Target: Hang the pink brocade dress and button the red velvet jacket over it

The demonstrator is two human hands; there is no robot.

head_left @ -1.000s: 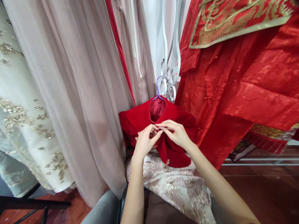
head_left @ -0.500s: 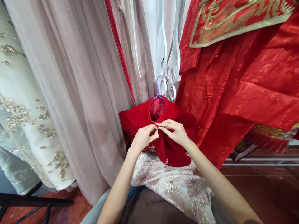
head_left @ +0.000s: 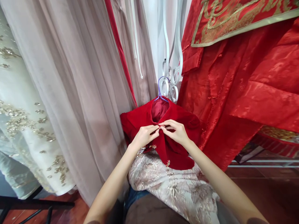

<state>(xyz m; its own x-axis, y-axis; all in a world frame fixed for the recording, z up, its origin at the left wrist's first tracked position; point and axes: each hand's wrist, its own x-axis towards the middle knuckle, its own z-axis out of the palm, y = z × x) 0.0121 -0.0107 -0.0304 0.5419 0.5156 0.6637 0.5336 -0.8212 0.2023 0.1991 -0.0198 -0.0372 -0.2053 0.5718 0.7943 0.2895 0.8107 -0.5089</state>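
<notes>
A small red velvet jacket (head_left: 140,119) hangs on a purple hanger (head_left: 161,90) from a white scrolled rack (head_left: 174,76). Below it spreads a pale floral brocade skirt (head_left: 173,189). My left hand (head_left: 144,136) and my right hand (head_left: 176,132) meet at the jacket's front, just under the collar. Both pinch the front edges of the velvet, fingertips touching. A small gold and red clasp (head_left: 167,162) dangles lower on the jacket's front edge.
Sheer beige gowns (head_left: 77,87) and a white beaded gown (head_left: 21,124) hang at the left. A large red satin robe with gold embroidery (head_left: 245,77) hangs at the right. A black stand foot (head_left: 35,205) lies on the reddish floor.
My hands have stayed together at the jacket's collar front, shifting only slightly upward. My left forearm has swung out to the left. The view has drifted a little.
</notes>
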